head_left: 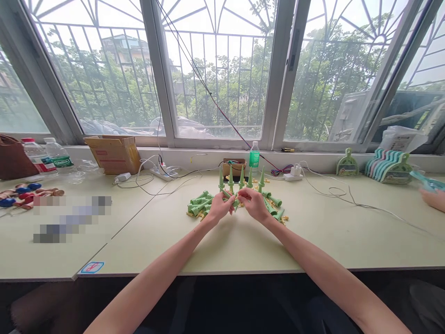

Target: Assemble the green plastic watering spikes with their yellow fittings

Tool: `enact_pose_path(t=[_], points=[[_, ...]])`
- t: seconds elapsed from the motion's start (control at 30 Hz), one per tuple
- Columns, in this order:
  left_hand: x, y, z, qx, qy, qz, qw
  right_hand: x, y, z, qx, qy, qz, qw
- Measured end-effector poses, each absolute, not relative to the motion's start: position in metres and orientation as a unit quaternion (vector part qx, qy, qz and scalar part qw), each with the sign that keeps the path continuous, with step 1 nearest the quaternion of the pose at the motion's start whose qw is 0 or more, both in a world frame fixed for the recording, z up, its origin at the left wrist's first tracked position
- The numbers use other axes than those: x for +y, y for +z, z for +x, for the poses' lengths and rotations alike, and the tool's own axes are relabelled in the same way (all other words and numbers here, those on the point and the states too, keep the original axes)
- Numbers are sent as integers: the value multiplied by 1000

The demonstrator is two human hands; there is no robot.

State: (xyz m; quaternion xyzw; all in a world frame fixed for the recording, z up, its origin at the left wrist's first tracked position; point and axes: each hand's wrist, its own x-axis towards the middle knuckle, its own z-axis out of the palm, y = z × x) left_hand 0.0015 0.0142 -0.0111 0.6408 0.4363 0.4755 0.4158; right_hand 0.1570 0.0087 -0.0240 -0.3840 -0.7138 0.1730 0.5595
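Forearms [174, 260] converge over the smooth pale bench [156, 232]; the left hand [220, 207] curls its grip round a slim green plastic piece [226, 192]; the right hand [253, 203] bends in beside it, grip closure and contents unclear; five pointed green plastic towers [261, 183] stand behind.

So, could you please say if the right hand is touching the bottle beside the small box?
Apart: the head view shows upright green pieces between the right hand and the bottle.
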Motion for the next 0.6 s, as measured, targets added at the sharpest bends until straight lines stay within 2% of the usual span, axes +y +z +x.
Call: enact_pose_path(t=[0.17, 0.43, 0.6], points=[[17, -15, 1, 430, 452, 654, 428, 8, -24, 157, -712, 177, -386, 559], [18, -14, 3, 408, 482, 592, 501, 6, -22, 157, -706, 190, -385, 563], [18, -13, 3, 417, 497, 583, 489, 9, -24, 156, -707, 185, -377, 569]])
